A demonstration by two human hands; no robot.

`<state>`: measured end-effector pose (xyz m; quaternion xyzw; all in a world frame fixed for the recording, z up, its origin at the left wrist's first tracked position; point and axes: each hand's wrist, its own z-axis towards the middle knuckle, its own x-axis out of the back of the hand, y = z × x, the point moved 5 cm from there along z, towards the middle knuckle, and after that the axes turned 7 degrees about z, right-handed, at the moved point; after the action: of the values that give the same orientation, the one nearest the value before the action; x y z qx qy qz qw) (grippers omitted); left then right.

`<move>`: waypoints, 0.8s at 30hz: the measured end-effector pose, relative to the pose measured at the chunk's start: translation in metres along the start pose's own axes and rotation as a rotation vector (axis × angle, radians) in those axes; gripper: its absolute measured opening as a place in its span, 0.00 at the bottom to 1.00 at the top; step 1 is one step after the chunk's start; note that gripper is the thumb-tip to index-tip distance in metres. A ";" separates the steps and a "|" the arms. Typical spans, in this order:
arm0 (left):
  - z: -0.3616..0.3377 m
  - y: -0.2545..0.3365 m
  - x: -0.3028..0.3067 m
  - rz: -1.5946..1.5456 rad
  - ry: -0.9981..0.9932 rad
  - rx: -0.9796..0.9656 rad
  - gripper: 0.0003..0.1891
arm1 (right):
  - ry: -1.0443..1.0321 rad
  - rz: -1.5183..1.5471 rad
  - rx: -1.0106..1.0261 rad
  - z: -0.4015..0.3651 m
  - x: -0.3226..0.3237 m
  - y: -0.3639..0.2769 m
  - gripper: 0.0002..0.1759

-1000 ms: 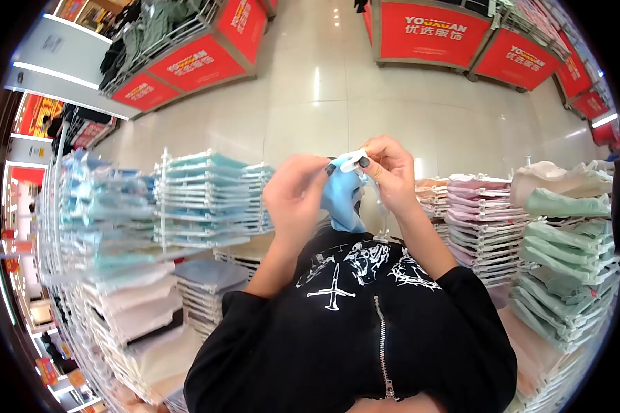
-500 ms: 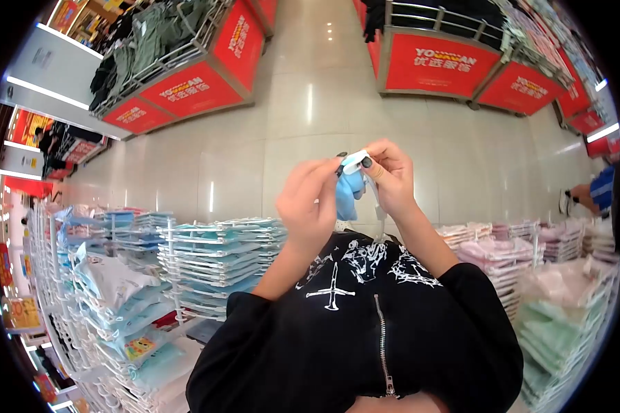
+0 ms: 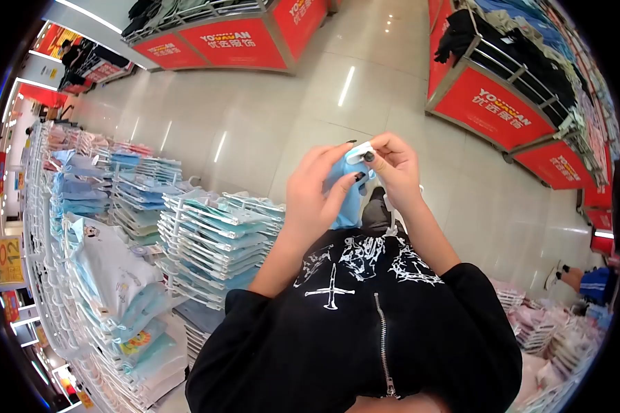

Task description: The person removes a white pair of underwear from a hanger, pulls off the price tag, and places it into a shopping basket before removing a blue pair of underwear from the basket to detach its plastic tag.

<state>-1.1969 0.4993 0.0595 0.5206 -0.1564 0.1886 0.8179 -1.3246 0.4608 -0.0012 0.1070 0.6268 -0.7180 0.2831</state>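
Both hands are raised in front of my black zip top, working on a light blue garment (image 3: 350,206) on a white hanger. My left hand (image 3: 308,189) is closed, thumb and fingers pinching the blue cloth from the left. With thumb and fingers pressed together, my right hand (image 3: 398,168) grips the white clip end of the hanger (image 3: 358,153), at the garment's upper edge. The rest of the hanger lies mostly behind my right hand and wrist. Dark nails show on both hands.
Racks of folded blue garments on white hangers (image 3: 210,241) stand at my left, with pink garments (image 3: 537,327) at my right. Red-sided clothing bins (image 3: 492,113) line the far side of the tiled aisle (image 3: 269,117). A person in blue (image 3: 596,283) is at the far right.
My body and view have turned left, so the bins and racks shift across the view. My left fingers have moved lower on the blue cloth; the right hand keeps its grip.
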 end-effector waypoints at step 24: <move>0.181 -0.103 0.011 -0.329 0.735 0.359 0.09 | -0.837 -0.118 -0.811 0.246 0.149 0.098 0.24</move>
<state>-1.1491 0.2966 0.0566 0.5708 0.2653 0.2526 0.7349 -1.3438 0.1784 -0.1117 -0.3376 0.6914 -0.4162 0.4844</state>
